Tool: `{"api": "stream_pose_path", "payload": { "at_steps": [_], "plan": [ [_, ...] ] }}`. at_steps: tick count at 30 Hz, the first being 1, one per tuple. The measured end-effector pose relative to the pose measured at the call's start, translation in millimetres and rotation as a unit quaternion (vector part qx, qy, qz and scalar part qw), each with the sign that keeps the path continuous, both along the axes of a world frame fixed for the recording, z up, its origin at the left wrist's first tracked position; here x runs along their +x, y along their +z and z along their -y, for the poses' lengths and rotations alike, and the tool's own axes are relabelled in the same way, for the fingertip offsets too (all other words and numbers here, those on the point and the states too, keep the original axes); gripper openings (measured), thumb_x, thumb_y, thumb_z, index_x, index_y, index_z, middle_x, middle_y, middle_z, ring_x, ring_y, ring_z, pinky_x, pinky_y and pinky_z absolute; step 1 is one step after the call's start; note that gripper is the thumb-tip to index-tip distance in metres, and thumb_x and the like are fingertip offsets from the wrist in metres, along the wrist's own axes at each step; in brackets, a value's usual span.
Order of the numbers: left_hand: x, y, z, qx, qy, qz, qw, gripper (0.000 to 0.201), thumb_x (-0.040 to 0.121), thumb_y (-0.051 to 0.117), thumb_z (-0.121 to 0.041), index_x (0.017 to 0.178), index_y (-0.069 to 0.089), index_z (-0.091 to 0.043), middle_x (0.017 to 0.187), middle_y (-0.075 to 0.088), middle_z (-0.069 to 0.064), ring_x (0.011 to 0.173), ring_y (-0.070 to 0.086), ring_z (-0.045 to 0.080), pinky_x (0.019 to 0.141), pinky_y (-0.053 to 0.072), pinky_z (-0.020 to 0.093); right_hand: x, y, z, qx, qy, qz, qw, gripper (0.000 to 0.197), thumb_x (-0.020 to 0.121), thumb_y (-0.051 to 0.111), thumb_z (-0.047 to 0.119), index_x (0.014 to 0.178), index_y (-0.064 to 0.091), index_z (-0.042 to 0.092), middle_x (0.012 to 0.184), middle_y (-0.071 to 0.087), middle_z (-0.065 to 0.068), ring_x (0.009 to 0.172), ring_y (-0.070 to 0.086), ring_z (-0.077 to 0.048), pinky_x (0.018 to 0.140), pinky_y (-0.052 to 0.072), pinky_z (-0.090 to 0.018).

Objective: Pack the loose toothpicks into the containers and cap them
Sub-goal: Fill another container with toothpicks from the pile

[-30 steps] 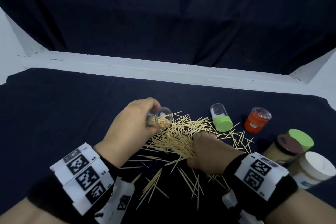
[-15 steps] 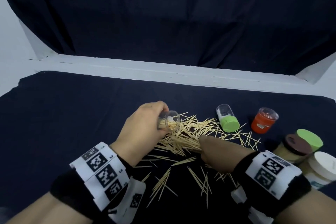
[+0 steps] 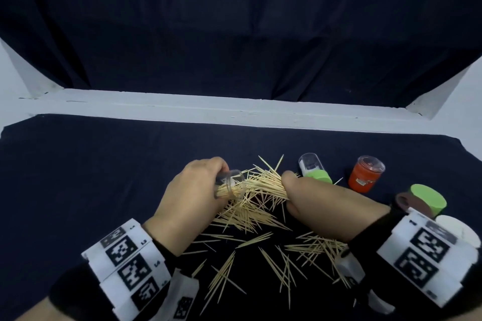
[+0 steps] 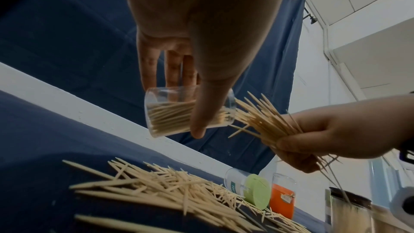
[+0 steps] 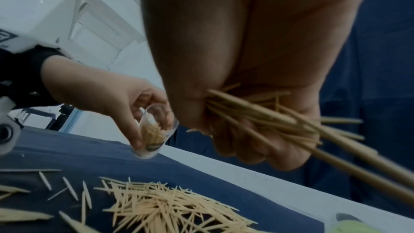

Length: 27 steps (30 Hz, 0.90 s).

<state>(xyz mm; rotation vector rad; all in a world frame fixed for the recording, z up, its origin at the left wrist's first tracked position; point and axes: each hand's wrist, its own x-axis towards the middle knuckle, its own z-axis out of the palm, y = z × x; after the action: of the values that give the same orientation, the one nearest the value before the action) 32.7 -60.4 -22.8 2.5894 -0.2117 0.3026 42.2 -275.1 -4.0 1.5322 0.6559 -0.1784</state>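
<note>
My left hand [image 3: 193,198] grips a small clear container [image 3: 229,186] on its side above the table, its open mouth facing right; it is partly filled with toothpicks [image 4: 179,116]. My right hand [image 3: 320,206] holds a bundle of toothpicks [image 3: 266,182] whose tips reach the container's mouth [image 4: 233,111]. The wrist view shows the bundle [image 5: 264,116] clenched in my curled fingers. A heap of loose toothpicks [image 3: 247,219] lies on the dark cloth below both hands, with more scattered toothpicks [image 3: 287,263] nearer me.
A clear container with a green cap [image 3: 313,169] lies on its side right of the pile. An orange jar [image 3: 365,174] stands beyond it. At the right edge are a green lid [image 3: 427,197], a brown-lidded jar [image 3: 407,203] and a white lid [image 3: 456,232]. A white ledge [image 3: 234,109] borders the far side.
My right hand has lifted off the table with a bundle of toothpicks and brought it to the container's mouth. My left hand has raised the container slightly.
</note>
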Motion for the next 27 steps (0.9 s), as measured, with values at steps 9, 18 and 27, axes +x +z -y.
{"api": "stream_pose_path", "payload": {
  "at_steps": [9,18,27],
  "plan": [
    [-3,2,12,0.019,-0.051,-0.007,0.998,0.032,0.072,0.077,-0.030,0.099,0.060,-0.031,0.088,0.052,-0.017,0.095,0.048,0.007,0.083,0.042,0.028,-10,7,-33,0.553,-0.132,-0.049,0.821,0.024,0.091,0.030,-0.001,0.108,0.040,0.013,0.081,0.054,-0.001,0.088,0.066,-0.025,0.103,0.033,-0.055],
    [-4,1,19,0.019,-0.075,-0.001,0.997,0.036,0.070,0.075,-0.027,0.104,0.063,-0.026,0.091,0.060,-0.010,0.094,0.049,0.012,0.081,0.045,0.034,-7,36,-56,0.604,-0.114,-0.105,0.782,0.022,0.089,0.040,0.002,0.107,0.034,0.012,0.078,0.042,0.001,0.081,0.056,-0.019,0.066,0.037,-0.030],
    [1,1,7,-0.022,-0.018,-0.016,0.999,0.043,0.069,0.080,-0.039,0.106,0.060,-0.032,0.098,0.059,-0.014,0.094,0.051,0.006,0.081,0.047,0.029,18,27,-24,0.792,-0.172,-0.161,0.563,0.055,0.075,0.077,0.017,0.120,0.054,0.038,0.096,0.061,0.011,0.083,0.057,-0.005,0.076,0.047,-0.022]
  ]
}}
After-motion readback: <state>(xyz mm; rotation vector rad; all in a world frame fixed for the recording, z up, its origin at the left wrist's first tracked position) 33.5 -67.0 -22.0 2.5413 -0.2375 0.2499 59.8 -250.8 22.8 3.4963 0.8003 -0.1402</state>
